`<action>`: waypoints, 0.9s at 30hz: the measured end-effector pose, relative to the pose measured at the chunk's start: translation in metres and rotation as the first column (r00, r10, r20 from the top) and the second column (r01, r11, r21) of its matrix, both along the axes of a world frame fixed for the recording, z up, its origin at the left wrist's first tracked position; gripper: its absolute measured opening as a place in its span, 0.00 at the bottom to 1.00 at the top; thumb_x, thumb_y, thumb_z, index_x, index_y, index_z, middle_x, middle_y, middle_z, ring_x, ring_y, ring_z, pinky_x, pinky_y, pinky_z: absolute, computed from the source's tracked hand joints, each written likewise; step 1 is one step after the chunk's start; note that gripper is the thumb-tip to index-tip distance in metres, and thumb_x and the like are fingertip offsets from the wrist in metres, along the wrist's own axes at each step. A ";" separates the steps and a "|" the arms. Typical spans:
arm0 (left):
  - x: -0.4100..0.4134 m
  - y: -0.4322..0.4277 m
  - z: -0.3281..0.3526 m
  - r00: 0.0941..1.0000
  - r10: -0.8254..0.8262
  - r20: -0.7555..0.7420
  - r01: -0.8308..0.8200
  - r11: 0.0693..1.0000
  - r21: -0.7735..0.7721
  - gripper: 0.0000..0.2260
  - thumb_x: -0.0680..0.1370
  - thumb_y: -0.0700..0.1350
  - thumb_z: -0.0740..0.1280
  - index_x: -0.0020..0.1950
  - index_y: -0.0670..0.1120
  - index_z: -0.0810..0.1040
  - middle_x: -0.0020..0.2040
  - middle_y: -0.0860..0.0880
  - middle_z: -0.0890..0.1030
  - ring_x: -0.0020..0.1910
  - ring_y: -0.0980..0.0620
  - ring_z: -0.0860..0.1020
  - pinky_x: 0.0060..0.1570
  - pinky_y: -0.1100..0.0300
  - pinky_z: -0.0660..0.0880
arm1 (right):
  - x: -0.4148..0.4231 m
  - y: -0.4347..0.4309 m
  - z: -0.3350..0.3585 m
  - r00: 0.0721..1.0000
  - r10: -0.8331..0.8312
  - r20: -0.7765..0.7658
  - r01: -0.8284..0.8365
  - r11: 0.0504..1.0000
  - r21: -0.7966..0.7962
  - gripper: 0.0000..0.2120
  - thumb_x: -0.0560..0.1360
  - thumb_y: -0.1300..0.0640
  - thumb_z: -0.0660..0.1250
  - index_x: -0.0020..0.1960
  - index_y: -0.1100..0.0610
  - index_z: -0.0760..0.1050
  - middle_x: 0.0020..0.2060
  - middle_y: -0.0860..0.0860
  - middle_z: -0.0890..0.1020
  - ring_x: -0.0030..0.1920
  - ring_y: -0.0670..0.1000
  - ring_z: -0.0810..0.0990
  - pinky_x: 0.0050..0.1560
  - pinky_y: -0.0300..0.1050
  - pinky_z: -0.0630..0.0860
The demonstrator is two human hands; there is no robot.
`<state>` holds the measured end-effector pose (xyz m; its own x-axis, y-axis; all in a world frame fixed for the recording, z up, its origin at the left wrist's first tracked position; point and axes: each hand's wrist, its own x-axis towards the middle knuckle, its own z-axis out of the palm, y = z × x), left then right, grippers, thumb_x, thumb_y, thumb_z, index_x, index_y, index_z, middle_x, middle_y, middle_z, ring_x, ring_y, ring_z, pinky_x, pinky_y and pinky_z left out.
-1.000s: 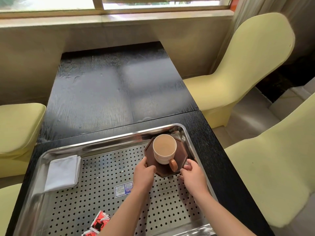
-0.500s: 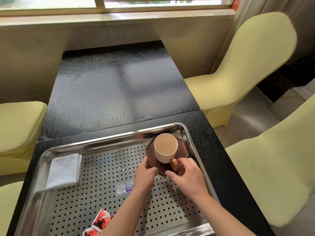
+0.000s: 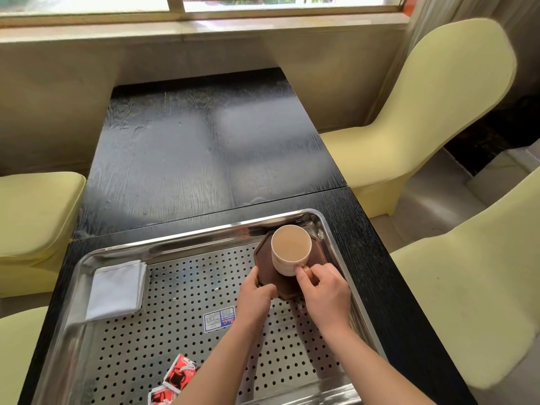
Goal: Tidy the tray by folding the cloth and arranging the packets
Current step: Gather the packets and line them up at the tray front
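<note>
A perforated steel tray (image 3: 187, 244) lies on the black table. A folded white cloth (image 3: 117, 289) rests in its far left corner. Red and white packets (image 3: 175, 378) lie loose at the tray's near edge, partly behind my left forearm. In the far right corner a cream cup (image 3: 289, 252) of milky drink stands on a brown octagonal saucer (image 3: 264, 258). My left hand (image 3: 255, 292) grips the saucer's near left edge. My right hand (image 3: 324, 290) pinches the cup's brown handle.
A blue and white label (image 3: 219, 318) is stuck on the tray floor. The black table (image 3: 204, 147) runs to a window ledge. Pale yellow chairs stand at right (image 3: 423, 112) and at left (image 3: 35, 217).
My right hand has moved from the saucer's right edge to the cup's handle and closed on it. The cup and saucer sit slightly farther into the corner. My left hand stays on the saucer.
</note>
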<state>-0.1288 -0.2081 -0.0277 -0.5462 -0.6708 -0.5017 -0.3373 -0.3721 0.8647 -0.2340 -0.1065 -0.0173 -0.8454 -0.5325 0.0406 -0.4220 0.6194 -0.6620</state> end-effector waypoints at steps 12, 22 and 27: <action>0.001 0.000 0.002 1.000 0.010 -0.020 -0.010 1.000 0.012 0.21 0.68 0.30 0.64 0.56 0.47 0.81 0.46 0.48 0.86 0.48 0.49 0.84 0.44 0.58 0.80 | 0.002 0.001 -0.001 0.998 -0.038 0.049 0.039 0.999 -0.008 0.19 0.74 0.40 0.71 0.37 0.55 0.74 0.38 0.49 0.76 0.36 0.49 0.75 0.33 0.43 0.69; 0.011 -0.001 0.006 0.997 0.017 0.076 -0.017 1.000 -0.004 0.26 0.68 0.35 0.65 0.67 0.48 0.75 0.49 0.46 0.78 0.46 0.54 0.75 0.46 0.55 0.74 | 0.012 0.024 -0.002 0.994 -0.029 0.105 0.029 1.000 0.003 0.20 0.69 0.38 0.75 0.50 0.49 0.74 0.43 0.43 0.77 0.41 0.41 0.75 0.36 0.38 0.70; 0.046 -0.002 0.018 0.966 -0.040 0.254 0.106 0.962 -0.253 0.30 0.75 0.37 0.64 0.77 0.50 0.66 0.75 0.50 0.70 0.61 0.61 0.73 0.53 0.63 0.75 | 0.023 0.028 0.004 0.991 -0.061 0.122 0.063 0.998 -0.014 0.13 0.73 0.46 0.73 0.48 0.52 0.74 0.39 0.47 0.77 0.39 0.47 0.76 0.37 0.42 0.71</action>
<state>-0.0830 -0.2098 -0.0102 -0.4817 -0.7597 -0.4369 -0.5677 -0.1093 0.8159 -0.2107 -0.0785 -0.0132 -0.8762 -0.4787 -0.0552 -0.2989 0.6296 -0.7171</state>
